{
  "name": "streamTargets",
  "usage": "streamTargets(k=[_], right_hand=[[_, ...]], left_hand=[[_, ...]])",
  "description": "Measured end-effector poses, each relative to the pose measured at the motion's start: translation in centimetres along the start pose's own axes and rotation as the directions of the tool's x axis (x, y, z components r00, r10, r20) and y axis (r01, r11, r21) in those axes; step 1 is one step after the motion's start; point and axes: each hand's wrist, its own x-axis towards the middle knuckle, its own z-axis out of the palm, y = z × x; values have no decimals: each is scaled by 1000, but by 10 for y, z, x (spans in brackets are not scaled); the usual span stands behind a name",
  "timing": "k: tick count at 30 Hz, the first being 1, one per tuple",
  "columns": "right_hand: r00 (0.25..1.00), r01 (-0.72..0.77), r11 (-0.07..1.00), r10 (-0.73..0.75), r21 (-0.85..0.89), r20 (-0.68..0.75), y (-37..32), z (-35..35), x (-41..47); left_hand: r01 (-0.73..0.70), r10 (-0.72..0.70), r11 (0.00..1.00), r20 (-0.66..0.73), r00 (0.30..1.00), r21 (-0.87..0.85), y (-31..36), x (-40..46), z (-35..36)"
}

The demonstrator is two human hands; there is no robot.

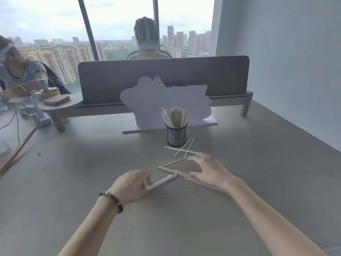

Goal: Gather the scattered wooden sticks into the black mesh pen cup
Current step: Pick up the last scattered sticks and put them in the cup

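Observation:
The black mesh pen cup [176,136] stands upright mid-table, packed with several wooden sticks [175,116]. More sticks lie scattered on the grey table: a crossed group [184,149] just right of the cup, and a zigzag of sticks [170,164] nearer me. My left hand [132,186], with a beaded bracelet on its wrist, pinches the near end of one pale stick [162,181] that lies flat. My right hand [209,169] hovers spread over the zigzag sticks, fingertips touching or almost touching them; it holds nothing.
A pale cut-out board [166,104] stands behind the cup, against a grey desk divider [162,76]. Cables [22,141] and a small device sit at the left edge. Two other people sit beyond, left and behind the divider. A wall bounds the table's right side.

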Motion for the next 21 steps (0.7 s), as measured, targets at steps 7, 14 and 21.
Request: streamTargets(k=[7,14,21], right_hand=[[992,-36,985,56,-167,115,24,-11,66],[974,21,951,50,-310,221,31,-5,88],[973,-4,948,77,-319,216,28,-11,73]], left_hand=[[-42,44,999,-96,994,32,-16,12,2],[-151,150,988,-159,976,5,-35,27,6],[-190,179,980,-162,970,-56,-42,29,11]])
